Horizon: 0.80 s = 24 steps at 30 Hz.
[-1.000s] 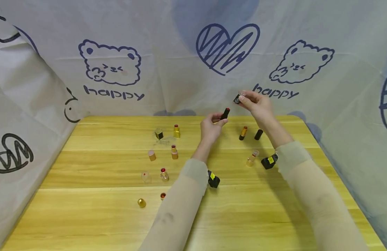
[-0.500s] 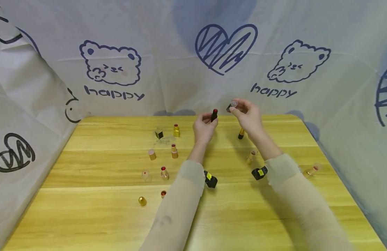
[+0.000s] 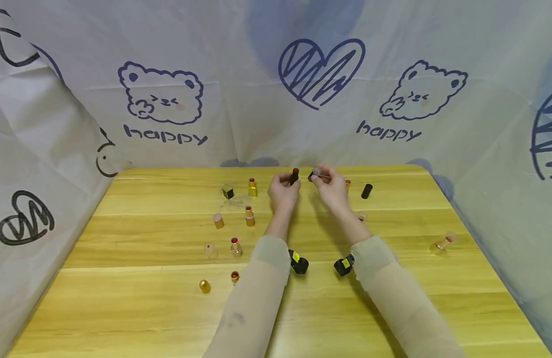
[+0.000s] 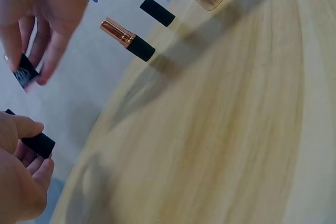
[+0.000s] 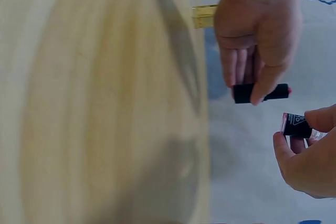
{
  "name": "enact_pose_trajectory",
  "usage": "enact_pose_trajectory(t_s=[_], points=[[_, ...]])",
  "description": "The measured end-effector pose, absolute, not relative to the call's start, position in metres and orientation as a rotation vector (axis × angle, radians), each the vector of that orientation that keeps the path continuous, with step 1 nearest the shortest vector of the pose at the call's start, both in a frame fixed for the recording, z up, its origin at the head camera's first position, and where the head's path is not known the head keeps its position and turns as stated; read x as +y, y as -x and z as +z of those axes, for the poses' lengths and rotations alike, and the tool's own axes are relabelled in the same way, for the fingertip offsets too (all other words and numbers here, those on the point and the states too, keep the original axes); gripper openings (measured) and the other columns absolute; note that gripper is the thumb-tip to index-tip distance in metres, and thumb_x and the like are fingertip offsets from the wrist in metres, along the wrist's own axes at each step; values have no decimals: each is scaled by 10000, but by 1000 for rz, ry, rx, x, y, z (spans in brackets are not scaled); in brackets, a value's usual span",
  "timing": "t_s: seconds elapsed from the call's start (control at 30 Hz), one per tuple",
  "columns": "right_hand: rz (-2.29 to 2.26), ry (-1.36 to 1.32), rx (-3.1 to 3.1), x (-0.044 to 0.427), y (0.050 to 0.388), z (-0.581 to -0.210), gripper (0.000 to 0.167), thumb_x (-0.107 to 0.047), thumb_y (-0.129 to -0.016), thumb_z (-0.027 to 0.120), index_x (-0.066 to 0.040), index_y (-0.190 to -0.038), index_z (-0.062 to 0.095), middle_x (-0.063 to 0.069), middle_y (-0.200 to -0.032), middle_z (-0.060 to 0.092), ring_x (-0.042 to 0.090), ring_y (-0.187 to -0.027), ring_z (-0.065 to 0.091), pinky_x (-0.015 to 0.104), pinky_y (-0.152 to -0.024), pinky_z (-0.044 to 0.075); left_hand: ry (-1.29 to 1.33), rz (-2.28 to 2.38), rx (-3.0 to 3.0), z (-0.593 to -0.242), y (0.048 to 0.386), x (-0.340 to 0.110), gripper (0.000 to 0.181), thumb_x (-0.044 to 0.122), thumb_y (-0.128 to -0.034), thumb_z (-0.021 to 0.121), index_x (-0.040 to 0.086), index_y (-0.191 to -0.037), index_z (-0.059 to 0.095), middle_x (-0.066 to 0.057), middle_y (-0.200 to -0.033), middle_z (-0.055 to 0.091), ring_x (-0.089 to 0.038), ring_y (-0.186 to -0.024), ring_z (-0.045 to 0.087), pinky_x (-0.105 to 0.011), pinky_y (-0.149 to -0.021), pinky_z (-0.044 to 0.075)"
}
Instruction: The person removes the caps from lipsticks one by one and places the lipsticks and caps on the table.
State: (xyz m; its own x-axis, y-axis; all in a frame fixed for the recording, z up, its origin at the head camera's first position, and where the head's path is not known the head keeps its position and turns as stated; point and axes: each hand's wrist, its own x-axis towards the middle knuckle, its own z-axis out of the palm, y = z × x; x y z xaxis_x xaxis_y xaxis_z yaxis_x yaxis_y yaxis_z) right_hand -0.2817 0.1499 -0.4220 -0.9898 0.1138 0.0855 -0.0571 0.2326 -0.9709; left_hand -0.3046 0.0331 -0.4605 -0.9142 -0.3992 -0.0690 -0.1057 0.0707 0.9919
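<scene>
My left hand (image 3: 282,193) pinches a slim black lipstick (image 3: 294,176), its red tip pointing up. To its right, my right hand (image 3: 334,190) holds a lipstick cap (image 5: 297,126), black with white print and a clear part. In the right wrist view the cap sits a short gap away from the lipstick's red end. Beyond the hands, in the left wrist view, stand a copper-and-black lipstick (image 4: 127,39) and a loose black cap (image 4: 157,11). My right hand partly covers the copper one in the head view.
Left on the wooden table (image 3: 123,308) are several uncapped lipsticks, including a gold one (image 3: 252,188) and a rose one (image 3: 250,217). Their caps lie beside them, such as a black-and-gold cube (image 3: 228,192) and a gold dome (image 3: 205,286). A clear-capped lipstick (image 3: 441,245) is at right.
Both hands have come lower and to the left, the right hand farther, so the cap is nearer the lipstick. The loose black cap at right shows again.
</scene>
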Motion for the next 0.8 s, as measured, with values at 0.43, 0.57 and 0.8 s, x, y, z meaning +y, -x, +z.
enact_pose_trajectory(t_s=[0.43,0.57,0.8], points=[[1823,224,-2435,131,295,-461,343,-30,-1028,626,36,-1364,609,209,-1337,629,338,-1252,613,417,-1037,534,-635,-1810,-2214,-470,300,27,212,133,-898,832,109,-1094,754,-78,-1070,762,-276,-1036,705,-477,-990,531],[1785,264,-2487,132,297,-464,338,-48,-1030,630,7,-1363,622,198,-1328,636,335,-1253,603,427,-1042,528,-640,-1827,-2218,-473,301,27,219,113,-895,834,97,-1099,755,-89,-1065,764,-277,-1027,709,-468,-991,537],[1777,305,-2565,138,302,-466,364,-59,-1031,627,-10,-1392,617,184,-1340,635,336,-1258,597,430,-1063,515,-618,-1830,-2220,-477,299,27,211,79,-902,816,71,-1102,750,-119,-1066,751,-294,-1014,710,-454,-949,567]])
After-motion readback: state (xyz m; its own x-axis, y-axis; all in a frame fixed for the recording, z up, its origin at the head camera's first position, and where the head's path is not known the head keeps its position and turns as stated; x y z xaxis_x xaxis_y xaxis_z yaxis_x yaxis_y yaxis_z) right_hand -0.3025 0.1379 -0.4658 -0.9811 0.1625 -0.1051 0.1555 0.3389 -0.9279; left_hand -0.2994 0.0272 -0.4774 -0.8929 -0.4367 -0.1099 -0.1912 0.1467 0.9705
